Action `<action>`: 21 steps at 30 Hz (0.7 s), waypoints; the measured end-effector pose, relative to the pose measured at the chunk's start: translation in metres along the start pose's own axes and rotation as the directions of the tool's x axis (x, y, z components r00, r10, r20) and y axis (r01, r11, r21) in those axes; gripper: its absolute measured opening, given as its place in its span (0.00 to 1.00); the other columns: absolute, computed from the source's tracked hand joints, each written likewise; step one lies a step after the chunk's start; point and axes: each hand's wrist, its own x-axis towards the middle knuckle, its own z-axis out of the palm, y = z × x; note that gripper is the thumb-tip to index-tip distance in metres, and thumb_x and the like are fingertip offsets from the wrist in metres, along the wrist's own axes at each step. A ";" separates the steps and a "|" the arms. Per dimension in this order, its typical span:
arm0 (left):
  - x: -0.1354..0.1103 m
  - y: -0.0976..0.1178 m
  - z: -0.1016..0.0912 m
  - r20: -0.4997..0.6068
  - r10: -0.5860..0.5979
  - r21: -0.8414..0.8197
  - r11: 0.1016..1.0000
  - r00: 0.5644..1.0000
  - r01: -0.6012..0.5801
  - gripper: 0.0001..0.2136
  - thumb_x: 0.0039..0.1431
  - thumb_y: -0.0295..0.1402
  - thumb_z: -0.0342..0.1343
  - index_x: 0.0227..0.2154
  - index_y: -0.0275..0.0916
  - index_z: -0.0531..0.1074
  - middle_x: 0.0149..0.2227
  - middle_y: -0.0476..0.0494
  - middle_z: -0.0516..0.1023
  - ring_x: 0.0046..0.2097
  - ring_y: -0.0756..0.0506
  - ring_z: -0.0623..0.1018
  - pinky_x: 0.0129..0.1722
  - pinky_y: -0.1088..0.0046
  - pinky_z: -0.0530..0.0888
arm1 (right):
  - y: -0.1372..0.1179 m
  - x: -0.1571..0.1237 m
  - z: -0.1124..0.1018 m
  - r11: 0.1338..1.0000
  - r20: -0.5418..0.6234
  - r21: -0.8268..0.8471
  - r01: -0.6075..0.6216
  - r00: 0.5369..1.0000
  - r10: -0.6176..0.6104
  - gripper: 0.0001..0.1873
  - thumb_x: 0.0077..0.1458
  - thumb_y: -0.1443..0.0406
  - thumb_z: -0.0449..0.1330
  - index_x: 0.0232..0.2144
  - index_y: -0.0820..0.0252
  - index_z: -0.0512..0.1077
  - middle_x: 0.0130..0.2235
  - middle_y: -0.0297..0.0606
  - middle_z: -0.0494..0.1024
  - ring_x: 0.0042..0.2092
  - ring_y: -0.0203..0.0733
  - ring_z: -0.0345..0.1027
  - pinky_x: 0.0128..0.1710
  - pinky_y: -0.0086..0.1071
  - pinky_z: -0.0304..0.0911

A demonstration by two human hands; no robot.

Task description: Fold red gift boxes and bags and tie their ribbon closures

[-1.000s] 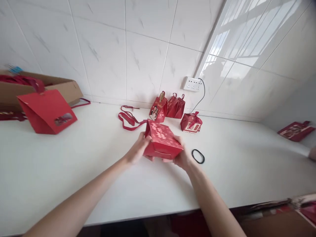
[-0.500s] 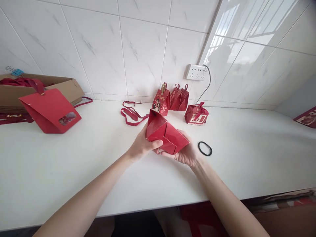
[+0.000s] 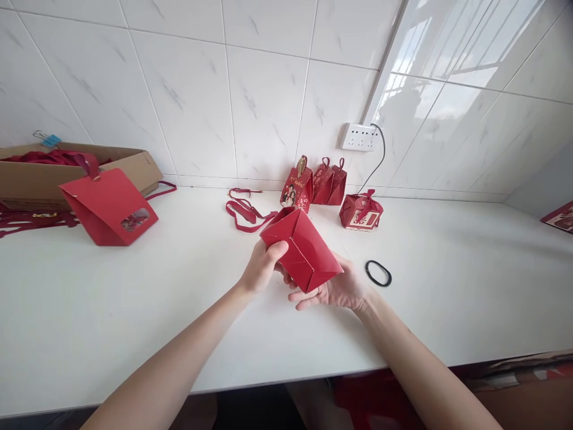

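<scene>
A red folded paper gift box [image 3: 308,248] is held tilted above the table, its creased base panels facing me. My left hand [image 3: 261,267] grips the box's left side, thumb pressed on the near panel. Under the right end, my right hand [image 3: 344,289] supports the box with palm up and some fingers stretched out; its thumb is hidden behind the box. Beyond the box stand several small red gift boxes with loop handles, the nearest being a printed box [image 3: 296,188]. A dark red ribbon [image 3: 246,218] lies loose to their left.
On the white table [image 3: 134,322], a red box with a window [image 3: 110,206] stands before a cardboard box [image 3: 42,182] of red ribbons. A ribbon-tied red box [image 3: 360,211] and a black ring-shaped band [image 3: 378,273] lie rightward. A socket strip [image 3: 359,137] hangs on the tiled wall.
The red gift box has turned slightly in my hands, showing more of its base. My right hand's fingers have spread away from its lower edge. The view has shifted a little.
</scene>
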 end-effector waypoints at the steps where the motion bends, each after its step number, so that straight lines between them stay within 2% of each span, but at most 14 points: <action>1: 0.000 0.001 0.001 0.000 0.003 -0.001 1.000 1.000 -0.003 0.22 0.49 0.53 0.51 0.30 0.35 0.71 0.19 0.47 0.72 0.17 0.49 0.70 0.16 0.74 0.67 | 0.000 0.000 -0.001 1.000 0.000 0.001 -0.002 1.000 0.002 0.37 0.56 0.42 0.39 0.48 0.66 0.67 0.44 0.49 0.74 0.42 0.50 0.74 0.45 0.44 0.64; 5: -0.001 0.003 0.003 0.012 -0.004 -0.012 1.000 1.000 0.005 0.21 0.49 0.52 0.53 0.28 0.35 0.69 0.19 0.48 0.71 0.18 0.49 0.71 0.16 0.75 0.66 | 0.002 0.000 -0.004 1.000 0.029 0.019 0.005 1.000 -0.005 0.33 0.56 0.45 0.42 0.45 0.66 0.69 0.43 0.48 0.75 0.42 0.51 0.74 0.44 0.42 0.64; 11: -0.001 0.005 0.004 0.015 -0.003 -0.009 1.000 1.000 0.003 0.22 0.49 0.52 0.52 0.31 0.35 0.69 0.20 0.47 0.72 0.18 0.49 0.71 0.15 0.75 0.67 | 0.002 -0.002 -0.006 1.000 0.057 0.003 0.003 0.998 -0.003 0.31 0.55 0.48 0.45 0.47 0.66 0.68 0.43 0.48 0.75 0.41 0.51 0.74 0.44 0.43 0.64; 16: -0.002 0.005 0.004 0.051 0.030 0.004 1.000 0.998 -0.030 0.22 0.51 0.52 0.51 0.31 0.34 0.68 0.21 0.46 0.73 0.17 0.50 0.70 0.15 0.75 0.67 | 0.003 0.001 -0.002 0.997 0.033 -0.071 0.015 0.999 -0.013 0.32 0.53 0.45 0.45 0.44 0.63 0.70 0.41 0.45 0.75 0.39 0.51 0.74 0.42 0.43 0.65; 18: -0.003 0.002 0.002 0.091 0.047 0.029 0.998 0.995 -0.050 0.23 0.52 0.53 0.49 0.32 0.33 0.69 0.21 0.45 0.73 0.19 0.49 0.71 0.16 0.75 0.67 | 0.005 0.002 -0.001 0.984 -0.028 -0.150 0.094 0.995 -0.099 0.33 0.54 0.44 0.42 0.43 0.63 0.69 0.39 0.45 0.74 0.36 0.50 0.73 0.39 0.43 0.65; 19: -0.004 -0.001 0.001 0.103 0.065 0.062 0.996 0.993 -0.071 0.23 0.51 0.53 0.50 0.31 0.34 0.69 0.21 0.45 0.73 0.20 0.49 0.71 0.18 0.74 0.68 | 0.007 0.001 -0.002 0.959 -0.097 -0.224 0.175 0.975 -0.201 0.32 0.55 0.44 0.41 0.42 0.62 0.69 0.38 0.45 0.74 0.35 0.49 0.73 0.37 0.42 0.66; 20: -0.005 -0.004 -0.001 0.111 0.084 0.108 0.989 0.990 -0.096 0.23 0.48 0.54 0.52 0.29 0.34 0.69 0.21 0.45 0.72 0.22 0.48 0.72 0.20 0.73 0.69 | 0.008 0.000 -0.003 0.902 -0.179 -0.335 0.272 0.922 -0.344 0.31 0.55 0.44 0.42 0.41 0.62 0.69 0.37 0.44 0.74 0.34 0.48 0.71 0.35 0.40 0.66; 21: -0.006 -0.009 -0.003 0.111 0.102 0.160 0.980 0.989 -0.119 0.22 0.45 0.54 0.55 0.27 0.35 0.69 0.21 0.46 0.72 0.24 0.47 0.73 0.22 0.71 0.70 | 0.010 -0.001 -0.005 0.803 -0.242 -0.479 0.355 0.826 -0.509 0.28 0.55 0.45 0.45 0.40 0.61 0.69 0.37 0.44 0.74 0.34 0.47 0.70 0.34 0.39 0.65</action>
